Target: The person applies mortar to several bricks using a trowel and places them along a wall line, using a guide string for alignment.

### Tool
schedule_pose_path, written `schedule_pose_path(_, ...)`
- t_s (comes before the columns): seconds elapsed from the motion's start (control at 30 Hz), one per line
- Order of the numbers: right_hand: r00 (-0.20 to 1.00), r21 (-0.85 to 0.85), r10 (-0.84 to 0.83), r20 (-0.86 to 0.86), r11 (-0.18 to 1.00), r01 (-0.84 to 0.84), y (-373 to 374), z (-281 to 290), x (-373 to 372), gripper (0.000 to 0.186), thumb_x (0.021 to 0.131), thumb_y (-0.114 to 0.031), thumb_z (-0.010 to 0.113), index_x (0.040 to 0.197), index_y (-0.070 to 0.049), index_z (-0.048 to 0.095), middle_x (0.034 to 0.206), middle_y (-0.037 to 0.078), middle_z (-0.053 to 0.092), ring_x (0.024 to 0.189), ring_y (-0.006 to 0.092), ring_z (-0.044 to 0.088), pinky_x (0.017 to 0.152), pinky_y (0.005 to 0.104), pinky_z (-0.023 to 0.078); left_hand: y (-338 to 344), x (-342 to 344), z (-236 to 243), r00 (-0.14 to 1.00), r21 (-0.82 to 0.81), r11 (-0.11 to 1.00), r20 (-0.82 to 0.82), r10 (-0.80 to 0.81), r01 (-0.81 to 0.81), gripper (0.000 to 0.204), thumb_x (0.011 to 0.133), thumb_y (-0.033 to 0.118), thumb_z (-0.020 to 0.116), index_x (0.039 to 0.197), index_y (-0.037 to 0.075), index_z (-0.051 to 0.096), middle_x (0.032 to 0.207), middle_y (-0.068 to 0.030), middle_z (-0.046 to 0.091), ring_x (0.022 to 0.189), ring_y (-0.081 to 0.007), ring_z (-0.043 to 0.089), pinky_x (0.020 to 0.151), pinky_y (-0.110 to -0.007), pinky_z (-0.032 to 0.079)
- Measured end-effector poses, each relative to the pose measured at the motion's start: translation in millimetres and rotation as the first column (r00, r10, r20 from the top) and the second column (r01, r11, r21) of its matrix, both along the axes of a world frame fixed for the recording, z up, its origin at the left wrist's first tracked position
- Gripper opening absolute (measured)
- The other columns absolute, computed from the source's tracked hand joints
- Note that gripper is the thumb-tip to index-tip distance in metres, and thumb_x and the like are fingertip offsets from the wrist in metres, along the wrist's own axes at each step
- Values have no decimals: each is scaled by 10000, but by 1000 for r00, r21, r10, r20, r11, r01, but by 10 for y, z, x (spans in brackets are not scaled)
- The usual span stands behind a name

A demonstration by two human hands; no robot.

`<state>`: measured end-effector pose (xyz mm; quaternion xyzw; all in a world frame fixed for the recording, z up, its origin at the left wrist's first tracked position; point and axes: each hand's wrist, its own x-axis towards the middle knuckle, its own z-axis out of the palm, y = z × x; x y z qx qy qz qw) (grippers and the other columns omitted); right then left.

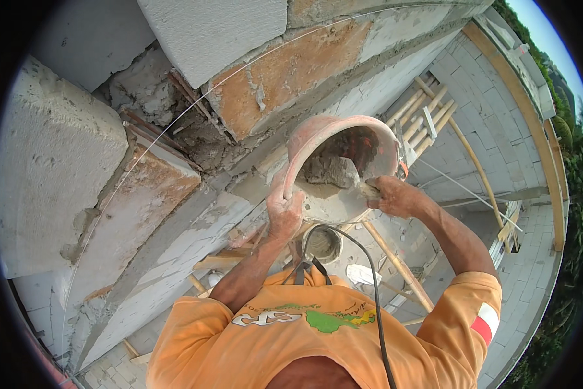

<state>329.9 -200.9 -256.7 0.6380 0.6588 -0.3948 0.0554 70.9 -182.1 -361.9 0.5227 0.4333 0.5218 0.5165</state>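
A reddish, mortar-crusted bucket [382, 133] is tilted with its mouth toward me, beside the wall top. My left hand [285, 212] is closed on the left of its rim, thumb over the edge. Inside the bucket lies a grey lump of mortar [327, 170]. My right hand [396, 196] is at the right of the rim, closed round the short handle of what looks like a trowel [369, 190]. Mortar and the rim make the trowel's blade hard to make out.
A taut white string [221, 84] runs along the block wall [278, 74]. Pale blocks [58, 155] flank a rubble-filled gap [201, 139] at left. Below are a second bucket [324, 245], wooden poles [395, 266] and a poled wooden frame [428, 117]. A black cable [372, 272] hangs over my shirt.
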Motion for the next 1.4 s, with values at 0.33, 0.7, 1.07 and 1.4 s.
schedule_pose_path(0.33,814,-323,-302,-496,934,150,-30,135,-39,390,908,-359,708,1020,11,656,688,32,602,529,128,556,486,296,442,94,-66,161,1000,-41,999,9,13,-13,373,804,23,578,1164,-63,617,991,-61,584,810,-120,534,717,-260,456)
schedule_pose_path(0.7,837,9,-254,-486,956,295,-490,1229,480,494,813,-367,781,1134,-8,670,761,19,620,583,135,586,554,297,460,209,-213,484,940,-219,973,342,5,75,492,771,11,582,1258,-59,598,908,-64,638,725,-116,579,587,-252,488)
schedule_pose_path(1.07,730,404,-166,-663,742,535,-419,2898,711,549,801,-352,729,1110,88,618,686,71,592,451,105,535,360,234,416,104,-658,1259,984,-151,974,78,-161,172,543,741,3,585,1280,-59,601,1026,-75,658,856,-125,598,771,-264,502)
schedule_pose_path(1.4,619,31,-454,-641,791,611,-652,1685,536,651,746,-376,732,1180,91,600,685,105,580,455,119,512,359,251,418,7,-525,776,953,-374,903,286,-104,211,494,745,-21,593,1235,-82,606,970,-86,645,784,-132,597,709,-276,523)
